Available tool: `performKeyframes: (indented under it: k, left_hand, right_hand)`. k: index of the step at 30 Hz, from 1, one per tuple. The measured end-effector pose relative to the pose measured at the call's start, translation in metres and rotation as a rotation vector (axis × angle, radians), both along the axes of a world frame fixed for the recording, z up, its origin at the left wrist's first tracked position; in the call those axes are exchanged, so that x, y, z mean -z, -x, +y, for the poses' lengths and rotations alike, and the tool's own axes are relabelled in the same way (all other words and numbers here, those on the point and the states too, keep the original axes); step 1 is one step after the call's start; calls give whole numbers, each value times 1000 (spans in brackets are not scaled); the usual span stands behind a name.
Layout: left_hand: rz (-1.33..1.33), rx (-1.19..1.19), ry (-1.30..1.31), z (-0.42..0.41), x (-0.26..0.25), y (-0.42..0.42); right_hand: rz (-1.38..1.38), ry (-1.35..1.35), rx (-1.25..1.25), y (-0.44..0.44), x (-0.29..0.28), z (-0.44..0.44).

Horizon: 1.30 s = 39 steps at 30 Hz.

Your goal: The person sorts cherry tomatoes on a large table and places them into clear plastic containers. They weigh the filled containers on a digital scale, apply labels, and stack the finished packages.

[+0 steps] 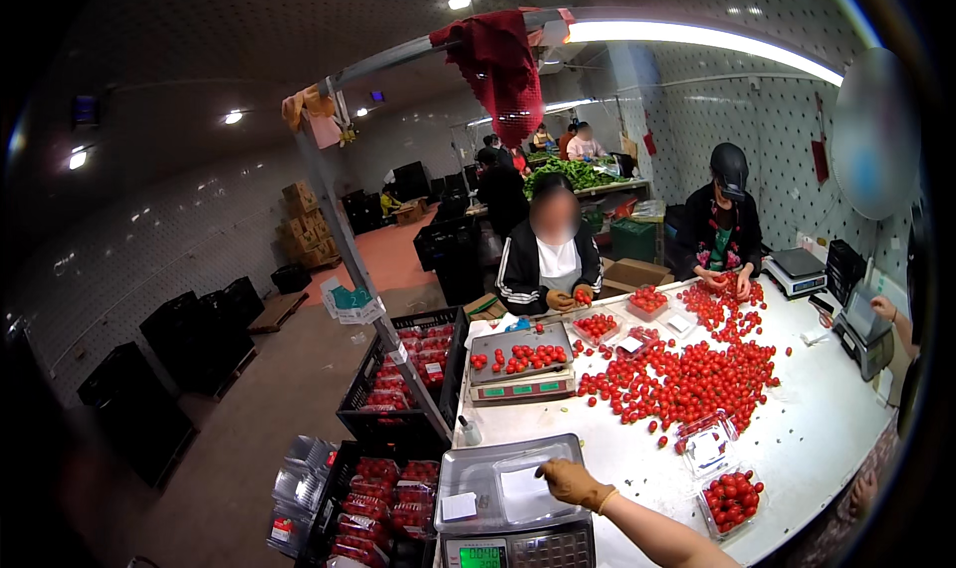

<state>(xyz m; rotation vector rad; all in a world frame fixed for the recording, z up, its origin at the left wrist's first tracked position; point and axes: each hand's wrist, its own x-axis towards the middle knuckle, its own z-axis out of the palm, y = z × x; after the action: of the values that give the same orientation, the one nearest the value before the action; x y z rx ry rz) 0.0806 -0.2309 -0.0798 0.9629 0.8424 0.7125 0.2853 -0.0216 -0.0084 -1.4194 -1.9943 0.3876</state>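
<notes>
My right hand [575, 486], in a tan glove, reaches in from the lower right. Its bent fingertips are at a clear plastic punnet [515, 463] with a white absorbent pad [526, 493] in it; I cannot tell whether they pinch anything. The punnet rests on the metal pan [463, 467] of a digital scale [515, 549] with a lit green display. A small stack of white paper labels [458, 506] lies on the pan's left side. My left hand is out of view. Right of my forearm stands an open punnet of cherry tomatoes [732, 499], beside a clear plastic pack [706, 445].
Loose cherry tomatoes [687, 377] spread over the white table [814, 396]. A second scale [523, 366] holds tomatoes. Black crates [396, 493] of filled punnets flank the table's left, beside a metal post [351, 254]. Two co-workers [549, 262] [721, 228] handle tomatoes opposite; other hands [864, 493] show at right.
</notes>
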Motion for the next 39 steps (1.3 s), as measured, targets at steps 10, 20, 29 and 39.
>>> performKeyframes:
  k: [10,20,29,39]
  left_hand:
    - [28,110,39,-1,-1,-22]
    - [72,311,67,53,-17,-108]
    - [197,309,398,105,66,-321]
    - [35,444,392,84,130,-342]
  right_hand:
    - [664,-193,665,-104,42,-166]
    - [1376,-198,1430,-153,129,-397]
    - [1439,219,1214,-171,118,-361]
    - [1210,15,1257,-183,172,-365]
